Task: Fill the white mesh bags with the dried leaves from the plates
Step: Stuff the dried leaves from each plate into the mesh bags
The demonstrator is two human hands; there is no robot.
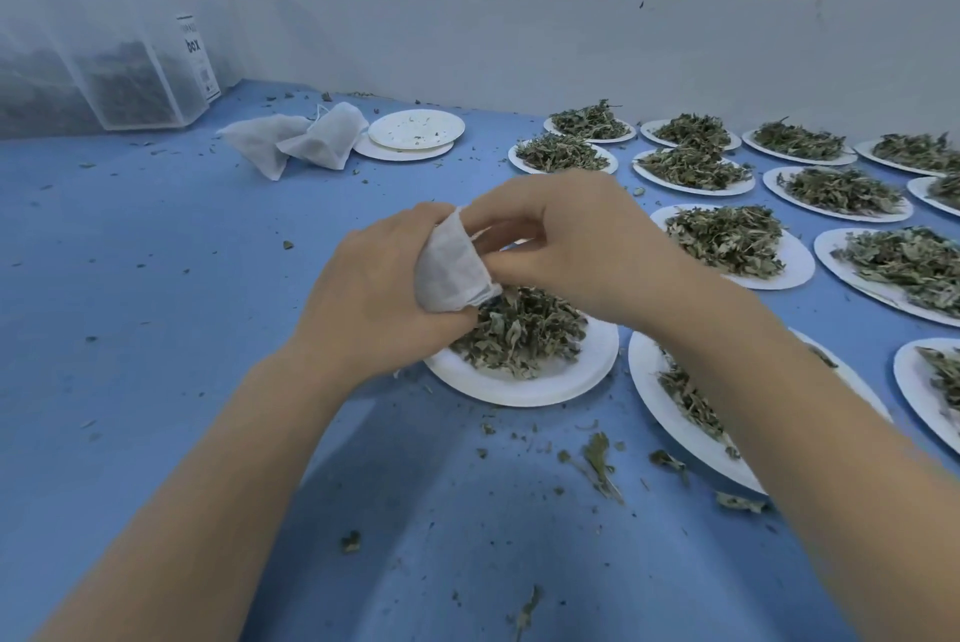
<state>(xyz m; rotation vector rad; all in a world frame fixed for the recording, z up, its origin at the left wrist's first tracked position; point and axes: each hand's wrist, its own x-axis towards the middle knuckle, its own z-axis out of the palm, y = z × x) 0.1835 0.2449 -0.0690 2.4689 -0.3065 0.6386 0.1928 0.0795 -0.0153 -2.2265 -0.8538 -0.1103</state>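
white mesh bag (pixel 451 272) sits between both hands, held just above the near plate (pixel 524 384) of dried leaves (pixel 519 329). the left hand (pixel 374 293) wraps its fingers around the bag's body, gripping it from below and behind, while the right hand (pixel 566 246) pinches the bag's top edge at the mouth, fingers curled in. whether the mouth is already spread open i cannot tell; the right fingers cover it. the bag looks mostly slack and flat, so it seems little or nothing is inside.

judging by this, the step in hand is opening the bag so the leaves can go in. the next move calls for keeping the mouth wide with the left hand, freeing the right to scoop leaves off the plate directly beneath, and staying low over the plate so crumbs fall back onto it.

further out, two filled bags (pixel 301 140) lie on the blue table (pixel 156 278) beside a stack of emptied plates (pixel 410 135). many full plates (pixel 727 241) wait to the right, and loose leaf scraps (pixel 597 465) litter the table near the person. a clear box (pixel 140 85) stands at far left.
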